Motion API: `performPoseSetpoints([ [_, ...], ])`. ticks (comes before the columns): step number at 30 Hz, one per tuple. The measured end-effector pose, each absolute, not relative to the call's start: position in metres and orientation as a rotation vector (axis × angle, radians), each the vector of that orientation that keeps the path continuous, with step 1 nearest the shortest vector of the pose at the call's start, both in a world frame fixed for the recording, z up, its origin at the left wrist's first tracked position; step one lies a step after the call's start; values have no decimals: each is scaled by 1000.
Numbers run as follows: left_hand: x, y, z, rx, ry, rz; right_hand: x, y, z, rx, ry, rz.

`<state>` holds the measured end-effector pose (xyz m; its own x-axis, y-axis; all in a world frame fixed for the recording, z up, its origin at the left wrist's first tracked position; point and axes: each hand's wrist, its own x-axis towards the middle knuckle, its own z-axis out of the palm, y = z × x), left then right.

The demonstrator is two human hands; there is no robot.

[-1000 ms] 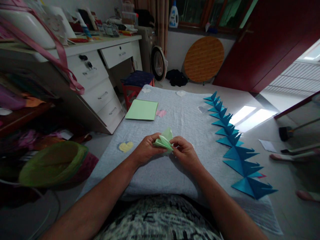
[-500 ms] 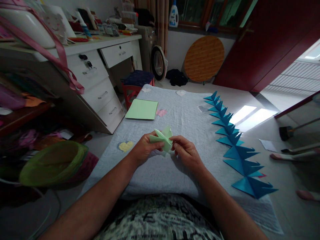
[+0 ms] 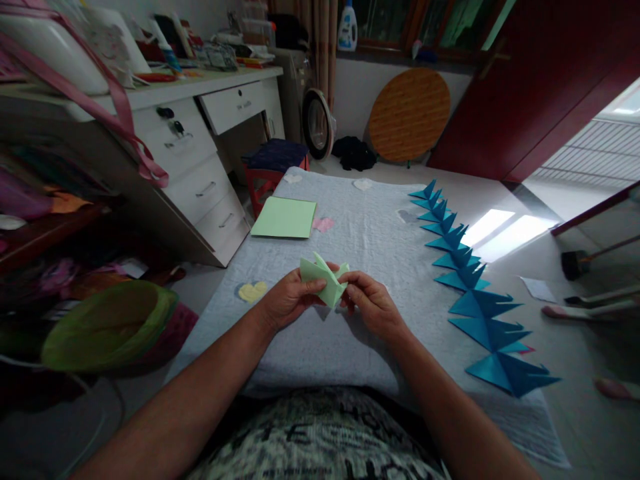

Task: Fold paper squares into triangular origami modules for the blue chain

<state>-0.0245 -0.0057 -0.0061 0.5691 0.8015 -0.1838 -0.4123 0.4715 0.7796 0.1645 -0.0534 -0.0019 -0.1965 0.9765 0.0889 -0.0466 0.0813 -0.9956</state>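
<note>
Between my hands, above the near part of the cloth-covered table point(image 3: 360, 220), is a light green folded paper point(image 3: 327, 285) with several pointed flaps. My left hand point(image 3: 293, 295) is closed on its left side, the thumb lying flat across the front layer. My right hand point(image 3: 371, 299) pinches its right edge between thumb and fingertips. Some fingers of both hands are hidden behind the paper. Farther up the table, left of centre, lies a stack of flat light green paper squares point(image 3: 285, 217).
Several blue folded paper cranes point(image 3: 483, 317) run in a row down the table's right side. A white desk point(image 3: 175, 160) with drawers stands to the left, a bin with a green liner point(image 3: 110, 327) below it. A stool point(image 3: 275, 157) is just beyond the table's far left corner.
The green folded paper has turned in my hands: its left flap now stands more upright and its right flap has come down. Both hands stay gripping it in nearly the same place.
</note>
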Motion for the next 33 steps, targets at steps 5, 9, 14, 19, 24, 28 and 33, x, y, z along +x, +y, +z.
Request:
performPoseSetpoints([
  [5,-25,-7,-2,794,552,813,166,-55,4,-1007,-1354,1335],
  [9,-27,-7,-2,815,544,806,167,-56,4,-1017,-1360,1326],
  [14,-26,-6,-2,856,603,800,166,-58,4,-1055,-1387,1268],
  [19,-26,-7,-2,900,540,780,166,-58,4,-1043,-1406,1259],
  [24,-28,-7,-1,952,461,755,169,-57,0,-1067,-1475,1205],
  [28,-31,-7,0,1018,472,730,170,-56,0,-1085,-1506,1162],
  [33,-33,-8,3,1062,498,695,170,-57,2,-1101,-1554,1125],
])
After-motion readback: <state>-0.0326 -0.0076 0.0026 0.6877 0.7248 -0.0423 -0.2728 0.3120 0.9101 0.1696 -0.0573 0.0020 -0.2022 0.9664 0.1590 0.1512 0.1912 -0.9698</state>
